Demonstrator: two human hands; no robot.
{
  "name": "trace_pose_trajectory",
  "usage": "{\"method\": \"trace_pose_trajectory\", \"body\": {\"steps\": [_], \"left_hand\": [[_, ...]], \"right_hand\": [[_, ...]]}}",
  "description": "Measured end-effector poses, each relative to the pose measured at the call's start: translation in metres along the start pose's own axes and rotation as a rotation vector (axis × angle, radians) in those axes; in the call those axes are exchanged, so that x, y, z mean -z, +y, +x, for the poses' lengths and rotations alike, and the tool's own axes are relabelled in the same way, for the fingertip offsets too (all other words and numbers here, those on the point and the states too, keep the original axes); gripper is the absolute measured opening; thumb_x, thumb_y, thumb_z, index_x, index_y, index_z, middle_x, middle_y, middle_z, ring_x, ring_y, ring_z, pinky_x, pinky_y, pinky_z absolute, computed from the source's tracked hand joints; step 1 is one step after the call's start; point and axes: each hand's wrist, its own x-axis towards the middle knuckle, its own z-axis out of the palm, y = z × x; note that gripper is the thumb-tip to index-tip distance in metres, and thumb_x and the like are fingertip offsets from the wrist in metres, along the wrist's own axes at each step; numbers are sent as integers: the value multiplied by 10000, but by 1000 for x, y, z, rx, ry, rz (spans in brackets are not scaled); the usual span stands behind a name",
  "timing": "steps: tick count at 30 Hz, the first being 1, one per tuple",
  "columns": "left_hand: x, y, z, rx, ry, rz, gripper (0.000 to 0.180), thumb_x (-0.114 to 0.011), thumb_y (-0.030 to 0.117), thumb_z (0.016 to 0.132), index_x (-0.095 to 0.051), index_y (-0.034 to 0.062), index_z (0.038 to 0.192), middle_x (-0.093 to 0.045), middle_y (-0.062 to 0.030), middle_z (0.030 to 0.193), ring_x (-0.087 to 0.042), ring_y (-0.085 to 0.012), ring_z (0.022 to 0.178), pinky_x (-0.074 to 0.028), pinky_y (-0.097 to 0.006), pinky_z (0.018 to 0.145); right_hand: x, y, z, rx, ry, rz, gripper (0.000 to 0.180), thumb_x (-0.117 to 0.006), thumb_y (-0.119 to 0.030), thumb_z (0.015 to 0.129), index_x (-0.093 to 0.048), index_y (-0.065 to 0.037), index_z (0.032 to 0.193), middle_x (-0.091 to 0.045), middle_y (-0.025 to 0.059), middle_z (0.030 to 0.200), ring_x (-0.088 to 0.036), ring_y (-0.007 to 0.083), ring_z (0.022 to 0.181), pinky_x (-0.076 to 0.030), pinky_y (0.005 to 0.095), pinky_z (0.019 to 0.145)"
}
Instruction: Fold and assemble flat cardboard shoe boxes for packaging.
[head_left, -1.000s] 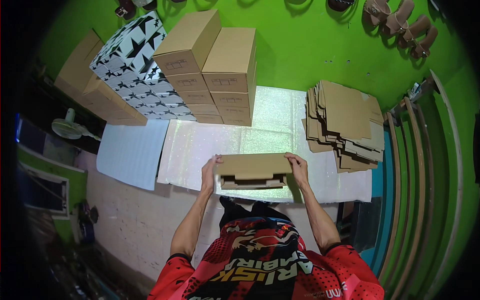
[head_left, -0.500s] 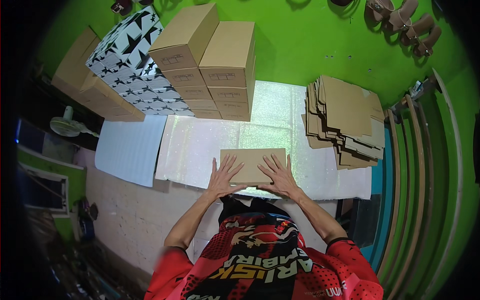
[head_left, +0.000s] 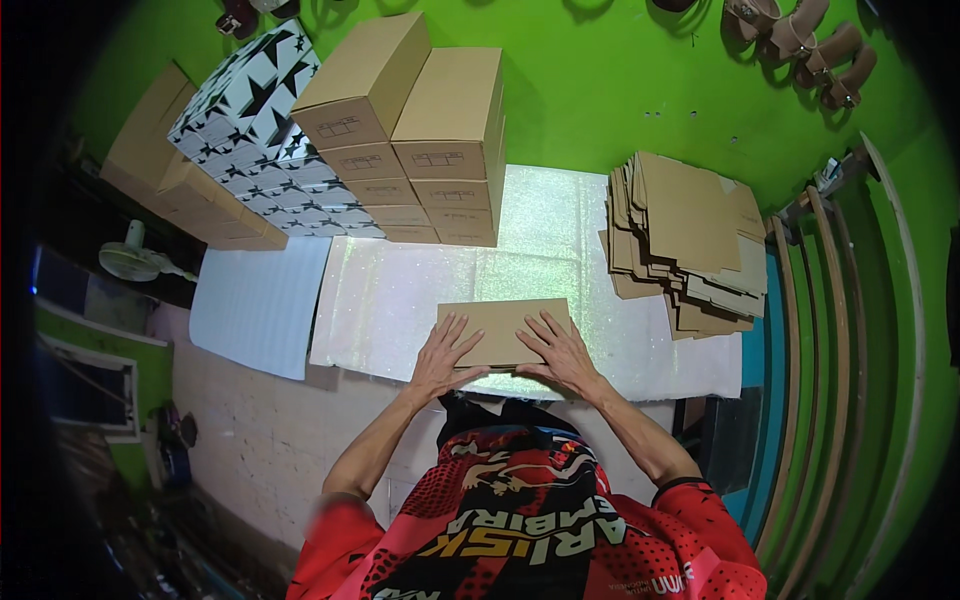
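A brown cardboard box (head_left: 503, 335) lies at the near edge of the table, its plain top facing up. My left hand (head_left: 443, 357) rests on its left end with the fingers spread, the thumb along the near edge. On the right end lies my right hand (head_left: 556, 354), fingers likewise apart and thumb along the near edge. Neither hand is closed round the box. The box's underside and most of its sides are hidden.
A shimmering pale sheet covers the table (head_left: 400, 290). Stacked brown boxes (head_left: 445, 110) and star-patterned boxes (head_left: 250, 100) stand at the back left. Flattened cardboard (head_left: 690, 215) is piled at the right. Sandals (head_left: 800, 40) hang on the green wall. A fan (head_left: 130, 258) is far left.
The view has shifted slightly. Both hands stay spread on the box, which has barely moved.
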Motion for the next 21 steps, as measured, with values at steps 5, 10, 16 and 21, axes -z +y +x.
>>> {"method": "trace_pose_trajectory", "body": {"steps": [5, 10, 16, 21], "left_hand": [[-7, 4, 3, 1, -3, 2, 791, -689, 652, 917, -509, 274, 1588, -298, -146, 1723, -227, -379, 1605, -242, -663, 1256], [-4, 26, -1, 84, -110, 212, 837, -529, 721, 971, -334, 309, 1674, -211, -130, 1759, -130, -331, 1637, -12, -702, 1263], [-22, 33, 5, -6, -109, 209, 796, -499, 674, 1012, -348, 251, 1669, -283, -97, 1740, -202, -308, 1620, -60, -659, 1279], [-30, 28, 11, -30, -62, 236, 793, -522, 588, 1036, -355, 120, 1654, -344, -109, 1712, -272, -302, 1597, -111, -607, 1296]], "right_hand": [[-18, 6, -3, 13, 60, -45, 792, -525, -735, 949, -522, -241, 1568, -395, 90, 1683, -289, 361, 1582, -196, 704, 1243], [-24, -1, -14, -10, 23, -83, 838, -539, -750, 944, -426, -281, 1629, -286, 65, 1744, -187, 360, 1622, -33, 745, 1249], [-16, -14, 4, -44, -6, -33, 749, -567, -634, 980, -501, -190, 1579, -367, 135, 1696, -299, 385, 1577, -129, 645, 1281], [-28, -14, 51, 13, 148, 47, 741, -499, -645, 1020, -496, -162, 1582, -345, 137, 1708, -280, 352, 1592, -161, 577, 1299]]}}
